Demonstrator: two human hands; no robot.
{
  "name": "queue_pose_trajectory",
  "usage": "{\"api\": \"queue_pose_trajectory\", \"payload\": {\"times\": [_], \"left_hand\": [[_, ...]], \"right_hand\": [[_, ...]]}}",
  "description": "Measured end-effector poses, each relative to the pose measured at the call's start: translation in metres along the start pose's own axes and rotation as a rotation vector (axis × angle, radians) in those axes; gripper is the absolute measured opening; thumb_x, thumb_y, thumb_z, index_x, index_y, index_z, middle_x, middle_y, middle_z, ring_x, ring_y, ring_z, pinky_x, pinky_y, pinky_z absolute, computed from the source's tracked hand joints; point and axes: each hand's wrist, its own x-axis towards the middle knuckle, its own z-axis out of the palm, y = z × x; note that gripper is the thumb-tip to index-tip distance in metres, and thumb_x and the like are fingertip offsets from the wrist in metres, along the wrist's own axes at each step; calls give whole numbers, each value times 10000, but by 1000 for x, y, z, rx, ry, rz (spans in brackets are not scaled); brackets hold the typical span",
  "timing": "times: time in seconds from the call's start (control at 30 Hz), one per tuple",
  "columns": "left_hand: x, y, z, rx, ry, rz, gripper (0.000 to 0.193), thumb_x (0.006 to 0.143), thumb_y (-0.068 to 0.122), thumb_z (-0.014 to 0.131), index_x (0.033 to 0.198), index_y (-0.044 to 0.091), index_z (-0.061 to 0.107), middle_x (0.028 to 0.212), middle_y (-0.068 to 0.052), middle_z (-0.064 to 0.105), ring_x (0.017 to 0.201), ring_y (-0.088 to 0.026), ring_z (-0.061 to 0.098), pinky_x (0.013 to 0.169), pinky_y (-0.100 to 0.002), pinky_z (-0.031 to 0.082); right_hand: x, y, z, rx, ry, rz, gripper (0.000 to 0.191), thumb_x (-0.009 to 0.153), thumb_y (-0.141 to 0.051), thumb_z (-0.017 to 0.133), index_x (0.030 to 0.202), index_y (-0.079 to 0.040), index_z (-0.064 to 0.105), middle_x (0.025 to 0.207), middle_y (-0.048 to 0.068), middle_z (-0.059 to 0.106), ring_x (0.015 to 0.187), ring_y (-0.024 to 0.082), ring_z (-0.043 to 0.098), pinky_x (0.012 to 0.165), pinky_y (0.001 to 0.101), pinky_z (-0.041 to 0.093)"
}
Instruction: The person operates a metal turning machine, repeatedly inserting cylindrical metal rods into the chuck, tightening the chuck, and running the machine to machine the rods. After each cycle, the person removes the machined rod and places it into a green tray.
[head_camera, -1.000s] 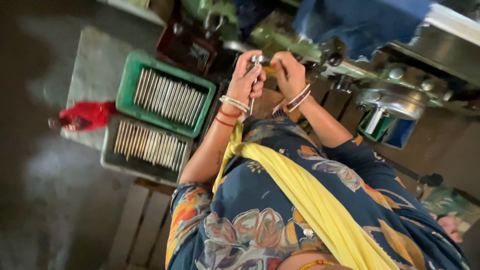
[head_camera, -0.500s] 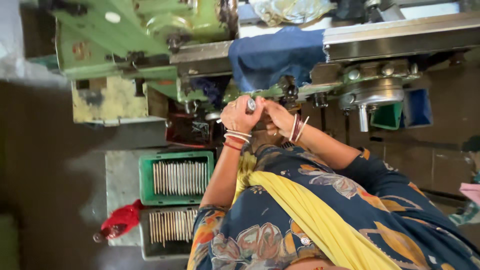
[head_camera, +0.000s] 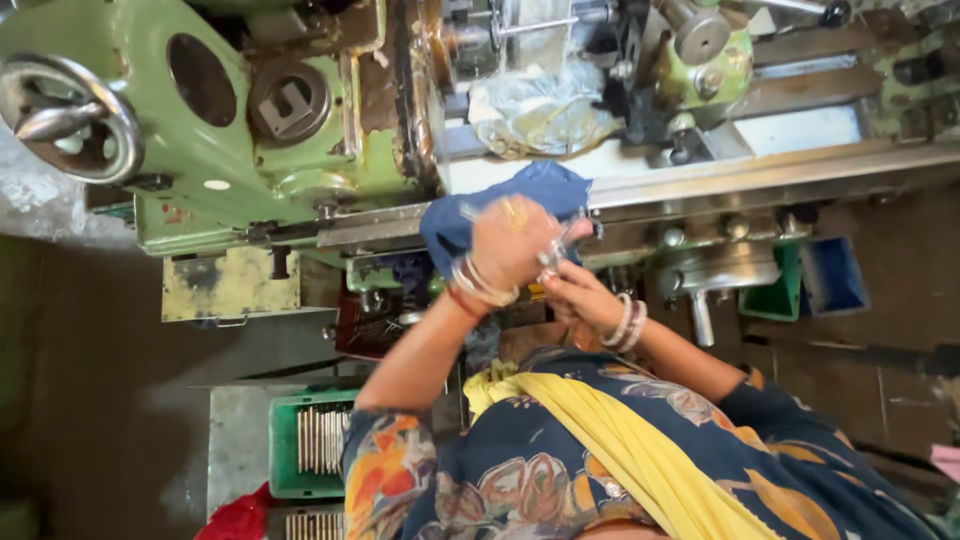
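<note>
We are looking down at our two hands, raised together in front of a green lathe (head_camera: 250, 130). Our left hand (head_camera: 512, 245) is curling its fingers closed around a small shiny metal part (head_camera: 553, 252), and our right hand (head_camera: 578, 296), sitting at about five o'clock from the left one, is pinching the same part from below, so the two hands are touching around it. The part is too small and blurred for us to tell its shape. Bangles are circling both wrists. A blue cloth (head_camera: 540, 190) is lying on the machine's bed just behind our left hand, at its twelve o'clock. A handwheel (head_camera: 70, 118) is sitting at ten o'clock, well apart from the hands. At seven o'clock, low on the floor, a green crate (head_camera: 285, 450) is holding a row of metal rods (head_camera: 322, 440). A blue bin (head_camera: 832, 275) is standing at three o'clock, under the bed.
</note>
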Motion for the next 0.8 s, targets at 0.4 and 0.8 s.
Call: {"api": "queue_pose_trajectory", "payload": {"times": [0.4, 0.8], "left_hand": [[278, -158, 177, -1345, 359, -814, 176, 799, 215, 650, 866, 64, 589, 851, -120, 646, 747, -208, 714, 640, -444, 653], [315, -171, 228, -1327, 1078, -1053, 438, 927, 332, 746, 1101, -68, 775, 1065, -109, 756, 931, -192, 616, 863, -352, 497]], "right_hand": [[-13, -352, -254, -1444, 1045, -1285, 148, 993, 87, 477, 1100, 12, 546, 996, 183, 605, 956, 401, 608, 877, 450, 501], [45, -378, -312, -1563, 925, -855, 145, 996, 33, 502, 1046, 15, 637, 1094, 294, 634, 1088, 501, 623, 980, 554, 488]]}}
